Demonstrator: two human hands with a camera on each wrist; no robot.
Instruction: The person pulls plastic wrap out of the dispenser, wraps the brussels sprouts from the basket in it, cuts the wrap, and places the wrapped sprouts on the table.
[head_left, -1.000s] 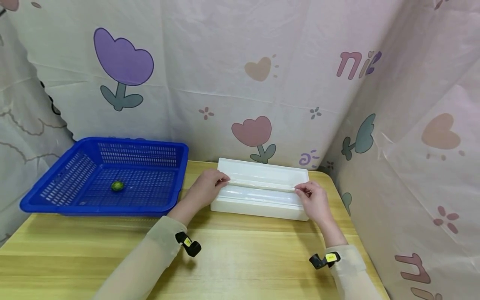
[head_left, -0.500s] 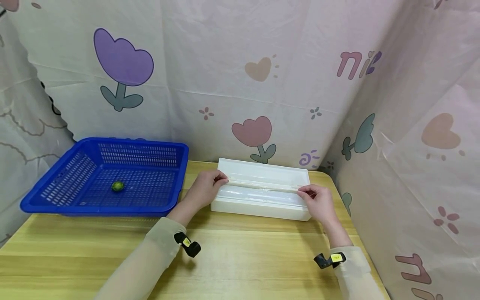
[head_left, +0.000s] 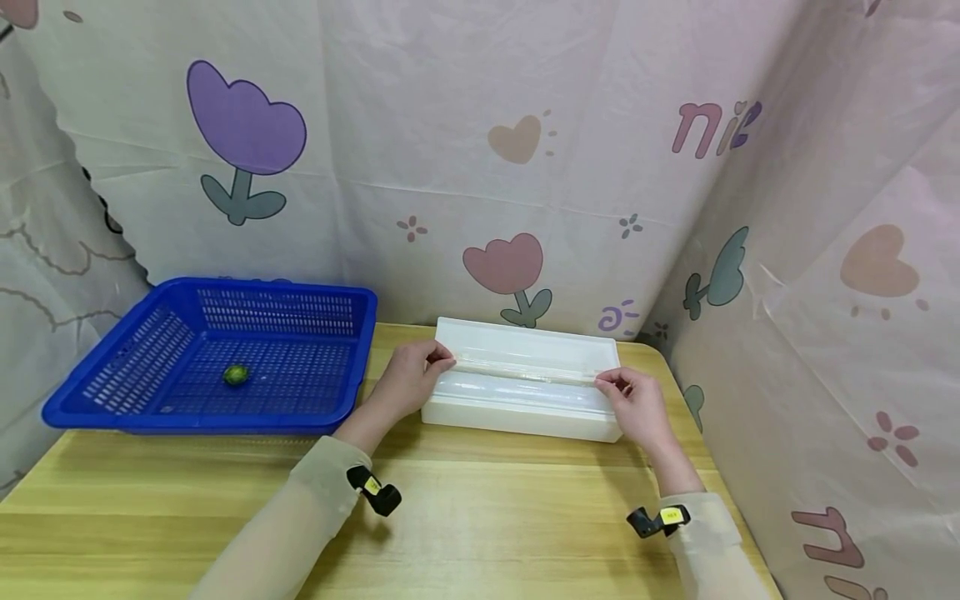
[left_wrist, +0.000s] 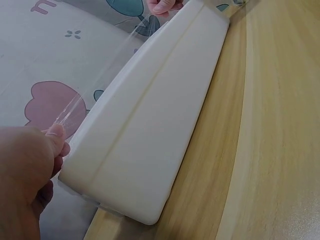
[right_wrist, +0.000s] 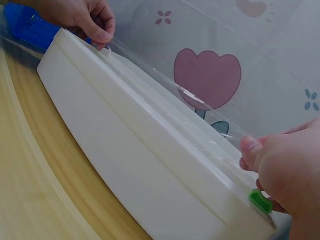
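A long white plastic wrap dispenser [head_left: 517, 419] stands at the back of the table, its lid [head_left: 558, 344] raised. Clear plastic wrap [right_wrist: 185, 92] stretches above it between my two hands. At the left end, my left hand [head_left: 407, 379] pinches the edge of the wrap between thumb and fingers. My right hand [head_left: 640, 410] pinches the same edge at the right end. A small green piece [right_wrist: 260, 201] sits at the dispenser's right end, under my right hand in the right wrist view. The wrap roll is hard to make out.
A blue plastic basket [head_left: 358, 358] stands to the left of the dispenser. One small, round green item [head_left: 236, 375] lies in it, its kind unclear. Behind the wooden table [head_left: 480, 517] hangs a printed curtain [head_left: 420, 108], which also runs along the right side.
My right hand has shifted slightly to the right and is steady over the last half second. The left hand has barely moved; both keep pinching the wrap.
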